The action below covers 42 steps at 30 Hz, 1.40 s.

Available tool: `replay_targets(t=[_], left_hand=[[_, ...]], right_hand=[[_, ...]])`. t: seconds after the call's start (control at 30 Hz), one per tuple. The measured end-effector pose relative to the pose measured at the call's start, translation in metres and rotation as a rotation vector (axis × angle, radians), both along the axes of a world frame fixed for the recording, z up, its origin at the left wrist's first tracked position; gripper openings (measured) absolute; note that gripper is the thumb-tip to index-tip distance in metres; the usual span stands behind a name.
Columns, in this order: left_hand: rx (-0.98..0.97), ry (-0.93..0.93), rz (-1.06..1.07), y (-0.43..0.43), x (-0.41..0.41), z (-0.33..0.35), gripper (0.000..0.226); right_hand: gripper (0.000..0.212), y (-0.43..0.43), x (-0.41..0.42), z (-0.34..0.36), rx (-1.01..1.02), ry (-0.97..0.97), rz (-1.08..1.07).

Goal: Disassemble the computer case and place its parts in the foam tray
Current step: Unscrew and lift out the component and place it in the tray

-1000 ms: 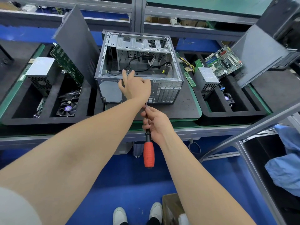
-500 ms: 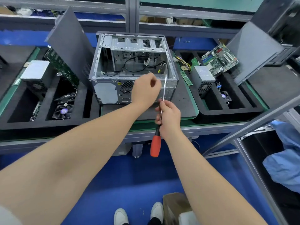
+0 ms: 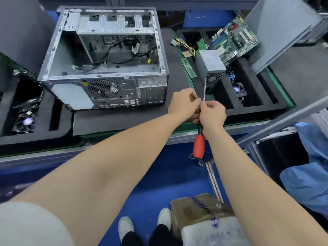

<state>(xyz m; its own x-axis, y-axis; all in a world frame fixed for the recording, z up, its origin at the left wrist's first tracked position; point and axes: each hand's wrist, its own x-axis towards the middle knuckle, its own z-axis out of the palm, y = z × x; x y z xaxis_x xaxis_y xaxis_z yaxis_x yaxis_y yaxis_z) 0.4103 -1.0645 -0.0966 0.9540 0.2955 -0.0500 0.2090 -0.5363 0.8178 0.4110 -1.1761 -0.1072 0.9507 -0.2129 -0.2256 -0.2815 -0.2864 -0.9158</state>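
Bottom centre: white shoes [image 3: 125,227] on the blue floor, w/ a taped cardboard box [image 3: 200,206] just right of them. A blue cloth [image 3: 308,174] sits at the right edge.

Mid-frame, both forearms reach to the tabletop [image 3: 44,158] edge. R hand [image 3: 212,114] is wrapped round the screwdriver [image 3: 198,146] — red handle hangs below the fist, bare shaft points up over the foam tray [image 3: 257,110]. L hand [image 3: 183,103] has fingers curled, tips meeting the R hand at the shaft; can't tell if it pinches the shaft or sth small.

Beyond the hands, centre-left, the computer case [image 3: 104,68] sits on a dark foam mat [image 3: 115,119], open side up, rear fan grille toward the camera, black cables inside. A RAM stick [image 3: 188,68] lies between case and tray.

The tray, at right, holds a PSU [image 3: 210,64], a fan [image 3: 237,89] and, farther back, a tilted motherboard [image 3: 234,39]; a grey side panel [image 3: 276,32] leans at upper right.

Lower left: a 2nd foam tray [image 3: 60,119] w/ another fan [image 3: 26,121] — a 2nd side panel [image 3: 23,32] fills the upper left.
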Motion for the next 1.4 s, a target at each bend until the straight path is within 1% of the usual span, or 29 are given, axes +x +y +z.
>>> replay_targets(t=[0.13, 0.3, 0.43, 0.5, 0.57, 0.63, 0.7, 0.77, 0.87, 0.97, 1.03, 1.1, 1.17, 1.23, 1.27, 1.33, 1.4], left_hand=[[0.119, 0.072, 0.005, -0.031, 0.026, -0.016, 0.006], [0.184, 0.086, 0.006, -0.062, 0.053, -0.029, 0.007], [0.233, 0.103, -0.011, -0.078, 0.068, -0.035, 0.012], [0.248, 0.119, -0.020, -0.080, 0.071, -0.037, 0.021], [0.221, 0.119, -0.028, -0.080, 0.071, -0.035, 0.029], [0.092, 0.115, -0.023, -0.077, 0.068, -0.026, 0.049], [-0.048, 0.106, -0.008, -0.070, 0.066, -0.009, 0.050], [-0.085, 0.079, 0.023, -0.054, 0.064, 0.012, 0.043], [-0.054, 0.004, 0.087, -0.020, 0.054, 0.047, 0.039], [0.002, -0.073, 0.168, 0.020, 0.039, 0.081, 0.037], [0.001, -0.069, 0.205, 0.048, 0.026, 0.098, 0.028], [0.001, -0.051, 0.207, 0.077, 0.009, 0.112, 0.020], [-0.031, -0.086, 0.223, 0.111, -0.011, 0.123, 0.024], [-0.082, -0.153, 0.220, 0.149, -0.037, 0.130, 0.023], [-0.073, -0.171, 0.207, 0.169, -0.051, 0.131, 0.022], [0.012, -0.153, 0.152, 0.208, -0.080, 0.130, 0.021], [0.020, -0.118, 0.111, 0.244, -0.105, 0.127, 0.026]], right_hand=[[0.016, -0.032, 0.028, -0.016, -0.011, 0.088, -0.047], [0.015, -0.065, 0.047, -0.023, 0.005, 0.122, -0.086], [0.015, -0.084, 0.050, -0.026, 0.041, 0.142, -0.031], [0.015, -0.087, 0.050, -0.026, 0.073, 0.148, 0.012], [0.015, -0.084, 0.048, -0.023, 0.122, 0.146, 0.053], [0.019, -0.074, 0.045, -0.017, 0.180, 0.131, 0.105], [0.022, -0.057, 0.040, -0.006, 0.235, 0.108, 0.162], [0.024, -0.039, 0.035, 0.008, 0.291, 0.085, 0.201], [0.024, -0.008, 0.029, 0.033, 0.418, 0.087, 0.256], [0.024, 0.032, 0.019, 0.059, 0.677, 0.149, 0.327], [0.025, 0.063, 0.006, 0.074, 0.848, 0.218, 0.386], [0.025, 0.091, -0.011, 0.085, 0.963, 0.288, 0.448], [0.017, 0.115, -0.029, 0.093, 0.984, 0.282, 0.576], [0.018, 0.137, -0.049, 0.100, 0.960, 0.273, 0.707], [0.020, 0.148, -0.059, 0.102, 0.936, 0.275, 0.745], [0.021, 0.169, -0.077, 0.103, 0.868, 0.276, 0.791], [0.023, 0.190, -0.095, 0.100, 0.786, 0.276, 0.823]])
